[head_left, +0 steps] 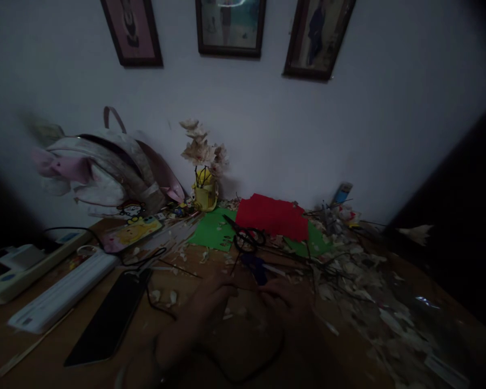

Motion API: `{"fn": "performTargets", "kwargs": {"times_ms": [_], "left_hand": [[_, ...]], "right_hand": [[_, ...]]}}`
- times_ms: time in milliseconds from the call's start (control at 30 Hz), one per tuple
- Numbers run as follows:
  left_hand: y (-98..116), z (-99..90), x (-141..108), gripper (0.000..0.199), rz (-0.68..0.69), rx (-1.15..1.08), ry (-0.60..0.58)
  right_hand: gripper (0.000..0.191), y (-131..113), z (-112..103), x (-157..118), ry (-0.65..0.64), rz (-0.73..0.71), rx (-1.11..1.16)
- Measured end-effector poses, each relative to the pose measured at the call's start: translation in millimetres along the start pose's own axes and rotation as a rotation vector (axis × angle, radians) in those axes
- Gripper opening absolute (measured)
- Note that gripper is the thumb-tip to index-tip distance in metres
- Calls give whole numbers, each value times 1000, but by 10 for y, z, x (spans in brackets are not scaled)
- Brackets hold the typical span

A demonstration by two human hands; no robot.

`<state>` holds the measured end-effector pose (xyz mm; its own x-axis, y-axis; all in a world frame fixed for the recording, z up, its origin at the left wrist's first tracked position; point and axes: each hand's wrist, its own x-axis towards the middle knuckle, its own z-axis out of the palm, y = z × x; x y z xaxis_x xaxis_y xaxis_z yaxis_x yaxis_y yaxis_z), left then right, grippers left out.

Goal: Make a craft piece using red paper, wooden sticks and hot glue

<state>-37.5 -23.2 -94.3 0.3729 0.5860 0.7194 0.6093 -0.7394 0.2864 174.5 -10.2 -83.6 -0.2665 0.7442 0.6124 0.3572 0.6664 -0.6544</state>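
Observation:
In dim light, my left hand is low at the centre of the wooden table, its fingers bent together near a thin dark stem. Across a small gap is my right hand, fingers curled, close to a dark blue-handled tool. What either hand pinches is too dark to make out. Black scissors lie beyond them, partly over green paper and beside red paper. Thin dark stems and pale petal-like scraps spread to the right.
On the left are a black phone, a white power bank, a power strip and a backpack. A yellow pot holding pale flowers stands by the wall. A blue lighter is at the back right.

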Motion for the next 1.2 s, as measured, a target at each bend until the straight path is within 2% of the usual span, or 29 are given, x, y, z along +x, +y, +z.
{"fn": "performTargets", "kwargs": {"times_ms": [133, 433, 633, 733, 867, 1033, 1200], "left_hand": [[19, -19, -11, 23, -4, 39, -42], [6, 21, -47, 23, 30, 106, -49], [25, 5, -42, 24, -6, 91, -85], [12, 6, -42, 25, -22, 88, -80], [-53, 28, -53, 27, -51, 64, -1], [-80, 32, -54, 36, -74, 32, -54], [-52, 25, -56, 34, -61, 29, -66]], "right_hand": [[13, 24, 24, 4, 4, 9, -11], [13, 85, 93, -36, 44, 4, -7], [13, 69, 104, -28, 60, 0, -11], [16, 53, 95, -31, 100, 26, 11], [21, 39, 63, -40, 185, 82, 4], [16, 28, 53, -39, 178, 76, -18], [16, 7, 56, -27, 169, 104, -10]]}}
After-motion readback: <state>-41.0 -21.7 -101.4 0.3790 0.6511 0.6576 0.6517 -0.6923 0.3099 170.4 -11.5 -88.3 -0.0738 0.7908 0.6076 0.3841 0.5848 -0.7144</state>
